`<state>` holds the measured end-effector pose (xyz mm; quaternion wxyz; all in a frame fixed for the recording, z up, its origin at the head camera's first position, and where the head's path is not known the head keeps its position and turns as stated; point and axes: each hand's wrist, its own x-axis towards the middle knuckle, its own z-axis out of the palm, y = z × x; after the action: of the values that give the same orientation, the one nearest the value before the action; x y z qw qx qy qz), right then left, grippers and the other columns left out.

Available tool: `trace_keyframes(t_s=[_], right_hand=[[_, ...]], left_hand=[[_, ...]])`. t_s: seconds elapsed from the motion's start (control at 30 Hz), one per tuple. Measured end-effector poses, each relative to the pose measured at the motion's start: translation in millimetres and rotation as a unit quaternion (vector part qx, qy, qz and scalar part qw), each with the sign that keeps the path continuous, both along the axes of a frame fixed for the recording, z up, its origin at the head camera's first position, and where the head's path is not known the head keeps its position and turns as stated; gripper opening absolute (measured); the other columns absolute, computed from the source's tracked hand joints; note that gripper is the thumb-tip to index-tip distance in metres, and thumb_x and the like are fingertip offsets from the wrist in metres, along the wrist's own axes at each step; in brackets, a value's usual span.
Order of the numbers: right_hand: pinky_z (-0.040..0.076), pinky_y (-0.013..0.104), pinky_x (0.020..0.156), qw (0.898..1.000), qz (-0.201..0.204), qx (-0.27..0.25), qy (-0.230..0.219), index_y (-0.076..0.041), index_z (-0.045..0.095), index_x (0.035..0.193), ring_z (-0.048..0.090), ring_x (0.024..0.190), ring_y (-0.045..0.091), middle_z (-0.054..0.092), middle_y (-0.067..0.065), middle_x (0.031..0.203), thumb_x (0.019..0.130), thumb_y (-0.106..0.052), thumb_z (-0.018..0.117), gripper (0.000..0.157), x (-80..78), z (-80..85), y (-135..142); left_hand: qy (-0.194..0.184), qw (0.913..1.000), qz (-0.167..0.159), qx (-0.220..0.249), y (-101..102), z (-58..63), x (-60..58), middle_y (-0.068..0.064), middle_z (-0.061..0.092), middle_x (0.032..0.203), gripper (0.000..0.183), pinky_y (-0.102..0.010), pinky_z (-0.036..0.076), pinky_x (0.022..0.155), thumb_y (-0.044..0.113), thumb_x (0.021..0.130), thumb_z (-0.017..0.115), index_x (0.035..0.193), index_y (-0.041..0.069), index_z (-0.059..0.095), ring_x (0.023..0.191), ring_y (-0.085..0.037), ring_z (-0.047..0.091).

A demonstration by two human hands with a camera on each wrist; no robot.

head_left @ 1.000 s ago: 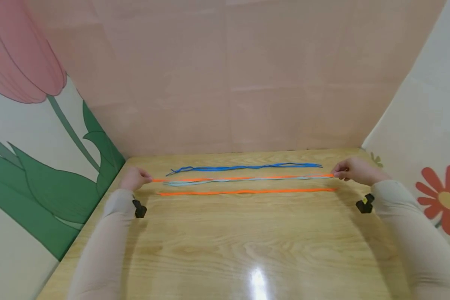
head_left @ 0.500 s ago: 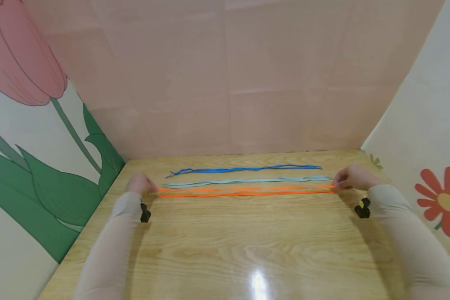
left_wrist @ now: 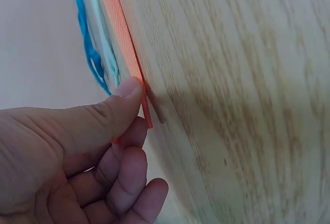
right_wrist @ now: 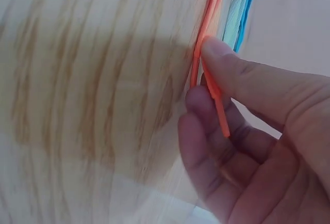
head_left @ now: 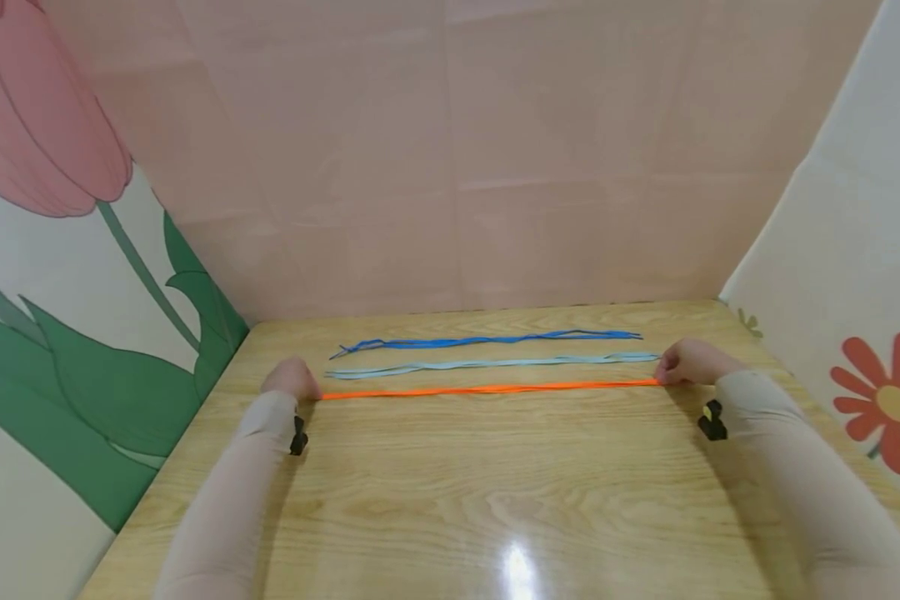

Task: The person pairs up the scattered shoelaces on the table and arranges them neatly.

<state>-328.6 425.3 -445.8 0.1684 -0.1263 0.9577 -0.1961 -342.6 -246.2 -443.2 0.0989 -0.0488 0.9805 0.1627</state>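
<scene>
Two orange shoelaces (head_left: 487,389) lie stretched side by side across the wooden table, nearly merged into one line. My left hand (head_left: 291,379) pinches an orange lace's left end between thumb and forefinger; in the left wrist view the orange lace (left_wrist: 121,28) runs up from the thumb tip. At the other end my right hand (head_left: 693,362) pinches the orange lace, and in the right wrist view its tip (right_wrist: 221,115) pokes out below the thumb. Behind them lie light blue shoelaces (head_left: 487,363), then blue shoelaces (head_left: 465,341), both roughly parallel to the orange ones.
The wooden table (head_left: 450,475) extends toward me in front of the laces. A pinkish backdrop (head_left: 450,167) rises at its far edge. Side panels with a tulip (head_left: 60,117) and a red flower (head_left: 894,402) stand left and right.
Both hands have brought the held orange lace toward me, from over the light blue laces down to the other orange lace. The gap between the two orange laces has closed.
</scene>
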Motion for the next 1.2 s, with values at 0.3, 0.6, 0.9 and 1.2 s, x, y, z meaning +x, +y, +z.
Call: trace_keyframes(t_s=[0.3,0.6,0.9,1.2], right_hand=[[0.040,0.026,0.065,1.000,-0.001,-0.009,-0.022,-0.001,0.065,0.083,0.050,0.068,0.012,0.060,-0.004,0.074,0.088,-0.014,0.069,0.015,-2.1,-0.1,-0.5],[0.038,0.026,0.064,0.996,-0.062,0.037,-0.051,0.002,0.062,0.084,0.050,0.071,0.016,0.055,0.002,0.073,0.085,-0.029,0.072,0.032,1.4,7.7,0.0],[0.037,0.030,0.065,0.993,-0.079,0.067,-0.065,0.000,0.059,0.079,0.046,0.071,0.019,0.049,0.003,0.070,0.085,-0.036,0.071,0.038,1.1,10.5,-3.2],[0.033,0.026,0.055,0.993,-0.058,0.078,-0.060,-0.019,0.042,0.058,0.034,0.054,0.010,0.034,-0.007,0.055,0.091,-0.038,0.064,0.044,1.2,13.0,-5.6]], left_hand=[[-0.019,0.9996,-0.002,-0.019,-1.9,-2.6,-2.7,-0.013,0.070,0.095,0.020,-0.043,0.052,0.076,0.022,0.077,0.077,0.085,0.005,0.071,0.084,-0.026,0.062],[-0.036,0.9982,0.010,-0.048,-2.2,-3.5,-4.0,-0.021,0.066,0.110,0.041,-0.046,0.053,0.079,0.034,0.080,0.077,0.098,0.000,0.067,0.094,-0.031,0.063],[-0.037,0.9979,0.015,-0.050,1.7,-0.7,-1.0,-0.020,0.066,0.109,0.046,-0.042,0.053,0.075,0.035,0.080,0.077,0.103,-0.002,0.064,0.090,-0.028,0.063],[-0.044,0.9973,-0.013,-0.058,4.8,16.3,6.6,-0.020,0.066,0.110,0.043,-0.041,0.053,0.073,0.037,0.082,0.075,0.101,-0.002,0.067,0.090,-0.029,0.062]])
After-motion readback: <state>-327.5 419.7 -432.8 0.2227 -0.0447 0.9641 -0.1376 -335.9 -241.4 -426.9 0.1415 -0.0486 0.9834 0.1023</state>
